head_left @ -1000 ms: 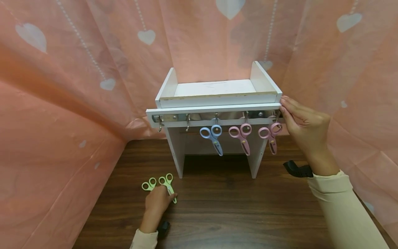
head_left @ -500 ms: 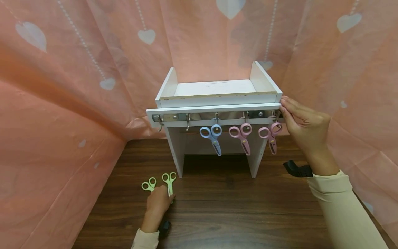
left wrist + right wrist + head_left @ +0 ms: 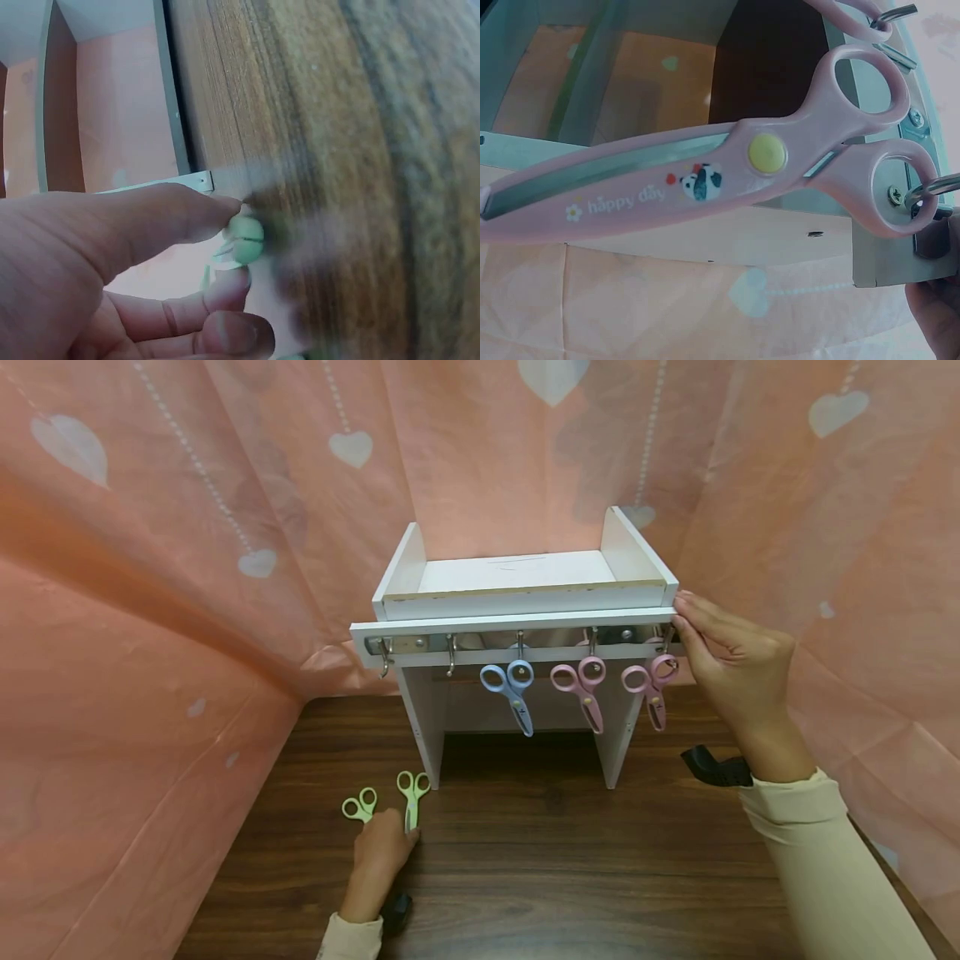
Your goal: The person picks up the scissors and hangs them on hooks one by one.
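Observation:
In the head view my left hand (image 3: 381,847), low at the left, pinches light-green scissors (image 3: 411,810) by the blade end, handle loops pointing away. The left wrist view shows the rounded green tip (image 3: 246,240) between thumb and fingertips. Just left of that hand lies a second pair of green scissors (image 3: 363,813), blades hidden behind the hand. My right hand (image 3: 746,672) grips the right end of a white hook rail (image 3: 480,627). Blue scissors (image 3: 517,700) hang from its middle hook, with pink scissors (image 3: 586,700) and more pink scissors (image 3: 655,700) on the two hooks to the right.
Behind the rail stands a white shelf unit (image 3: 429,727) on a dark wooden surface (image 3: 555,860). Two metal hooks, the leftmost hook (image 3: 384,658) and another hook (image 3: 452,656), project at the rail's left. A pink heart-patterned curtain (image 3: 480,460) surrounds the back and sides.
The green scissors in my left hand have turned, their loops swinging to the right and away and the blades now more upright in the head view. My right hand keeps its grip on the rail.

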`<action>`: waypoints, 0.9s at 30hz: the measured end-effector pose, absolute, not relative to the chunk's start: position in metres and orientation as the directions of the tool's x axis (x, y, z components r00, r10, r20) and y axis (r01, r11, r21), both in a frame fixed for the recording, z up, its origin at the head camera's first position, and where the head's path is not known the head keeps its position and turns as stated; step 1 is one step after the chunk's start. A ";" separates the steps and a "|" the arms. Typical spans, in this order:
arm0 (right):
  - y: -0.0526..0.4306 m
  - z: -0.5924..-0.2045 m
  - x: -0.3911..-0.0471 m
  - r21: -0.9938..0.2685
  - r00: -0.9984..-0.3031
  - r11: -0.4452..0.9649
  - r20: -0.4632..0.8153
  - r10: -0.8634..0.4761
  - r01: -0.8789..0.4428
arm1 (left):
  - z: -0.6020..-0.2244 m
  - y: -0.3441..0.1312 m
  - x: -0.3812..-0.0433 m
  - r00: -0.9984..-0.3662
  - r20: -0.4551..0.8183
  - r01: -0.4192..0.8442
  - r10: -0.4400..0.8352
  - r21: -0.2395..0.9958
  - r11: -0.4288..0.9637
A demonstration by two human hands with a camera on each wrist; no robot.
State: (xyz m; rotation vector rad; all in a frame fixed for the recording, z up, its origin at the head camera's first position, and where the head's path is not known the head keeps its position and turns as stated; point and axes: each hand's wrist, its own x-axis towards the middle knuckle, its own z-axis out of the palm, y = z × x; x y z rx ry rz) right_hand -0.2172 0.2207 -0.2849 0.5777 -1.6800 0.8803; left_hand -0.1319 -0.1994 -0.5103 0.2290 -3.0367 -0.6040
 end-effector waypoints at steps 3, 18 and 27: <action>0.220 -0.284 -0.217 -0.258 -0.279 0.605 0.958 0.062 -0.753 | -0.510 -0.199 -0.132 -0.988 0.011 -0.136 -0.153 0.398 0.907; 0.221 -0.290 -0.218 -0.246 -0.260 0.606 0.963 0.066 -0.756 | -0.515 -0.215 -0.135 -0.990 0.109 -0.014 -0.094 0.578 0.816; 0.215 -0.284 -0.215 -0.255 -0.260 0.591 0.962 0.080 -0.765 | -0.508 -0.220 -0.138 -0.994 0.044 -0.036 -0.099 0.723 0.690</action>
